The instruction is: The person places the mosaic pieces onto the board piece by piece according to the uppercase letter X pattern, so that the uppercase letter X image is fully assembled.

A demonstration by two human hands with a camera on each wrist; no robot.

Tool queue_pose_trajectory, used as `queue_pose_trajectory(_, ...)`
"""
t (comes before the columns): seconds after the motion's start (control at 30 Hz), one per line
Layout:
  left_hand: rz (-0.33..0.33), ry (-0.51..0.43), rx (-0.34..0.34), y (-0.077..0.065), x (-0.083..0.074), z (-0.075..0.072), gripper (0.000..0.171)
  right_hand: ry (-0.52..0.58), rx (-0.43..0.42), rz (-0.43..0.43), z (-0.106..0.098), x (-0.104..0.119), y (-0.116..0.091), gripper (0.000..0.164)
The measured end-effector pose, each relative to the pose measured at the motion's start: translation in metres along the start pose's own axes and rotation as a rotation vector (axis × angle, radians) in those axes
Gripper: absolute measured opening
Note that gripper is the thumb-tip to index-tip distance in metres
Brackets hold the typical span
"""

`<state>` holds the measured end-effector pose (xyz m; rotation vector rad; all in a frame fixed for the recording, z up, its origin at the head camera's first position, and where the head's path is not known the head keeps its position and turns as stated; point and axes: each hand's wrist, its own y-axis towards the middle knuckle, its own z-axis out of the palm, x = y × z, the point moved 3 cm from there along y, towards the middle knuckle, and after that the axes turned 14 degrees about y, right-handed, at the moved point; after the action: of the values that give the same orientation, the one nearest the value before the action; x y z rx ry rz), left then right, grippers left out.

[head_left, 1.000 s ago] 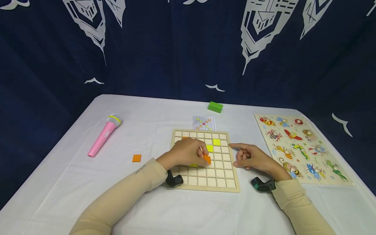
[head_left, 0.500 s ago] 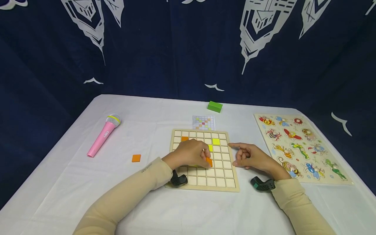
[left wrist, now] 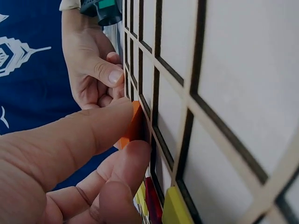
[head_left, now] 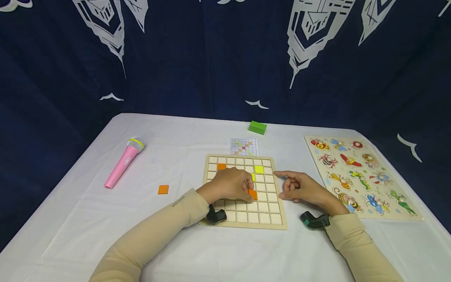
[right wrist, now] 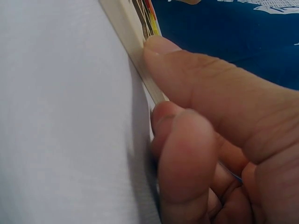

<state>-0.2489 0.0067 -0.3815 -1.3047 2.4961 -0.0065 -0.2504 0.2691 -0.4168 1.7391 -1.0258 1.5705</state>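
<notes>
My left hand (head_left: 230,182) reaches over the wooden grid board (head_left: 243,225), pinching an orange square tile (head_left: 252,194) between thumb and fingers. The left wrist view shows that tile (left wrist: 135,122) tilted against the grid, with yellow (left wrist: 175,207) and dark red tiles (left wrist: 152,198) close by. Near the board's far side lie another orange tile (head_left: 221,166) and a yellow tile (head_left: 258,169). The left hand hides part of the grid. At the board's right edge, my right hand (head_left: 299,187) touches it with a straight index finger and thumb, other fingers bent.
A loose orange tile (head_left: 163,189) lies left of the board, near a pink microphone (head_left: 123,164). Behind the board are a small printed grid card (head_left: 244,147) and a green block (head_left: 257,127). An insect puzzle board (head_left: 366,180) takes up the right side.
My left hand has shifted slightly right with the orange tile, which now lies flatter over the grid. The far orange tile shows more fully. The right hand stays at the edge.
</notes>
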Motion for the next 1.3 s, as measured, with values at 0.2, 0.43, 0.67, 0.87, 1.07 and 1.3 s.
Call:
queue_pose_trajectory(0.2,-0.021,0.005,0.003,-0.002,-0.001,-0.001,0.027,-0.006,0.005,-0.003,0.000,0.000,0.000,0.074)
queue_pose_trajectory(0.43,-0.009,-0.019,-0.026,-0.012,0.005,-0.006,0.021,-0.014,0.002,0.003,0.000,0.001,0.000,0.073)
queue_pose_trajectory(0.67,0.001,-0.088,-0.070,-0.032,0.019,-0.016,0.021,-0.012,-0.005,0.011,0.000,0.001,0.001,0.075)
queue_pose_trajectory(0.87,0.048,-0.167,-0.122,-0.050,0.036,-0.024,0.024,-0.014,-0.002,0.008,0.000,0.001,0.000,0.075)
queue_pose_trajectory(1.07,0.162,-0.275,-0.121,-0.068,0.054,-0.030,0.029,-0.009,0.004,-0.004,0.001,0.001,0.000,0.074)
queue_pose_trajectory(1.3,0.209,-0.317,-0.072,-0.086,0.074,-0.030,0.030,-0.012,0.005,-0.006,0.000,0.000,0.000,0.074)
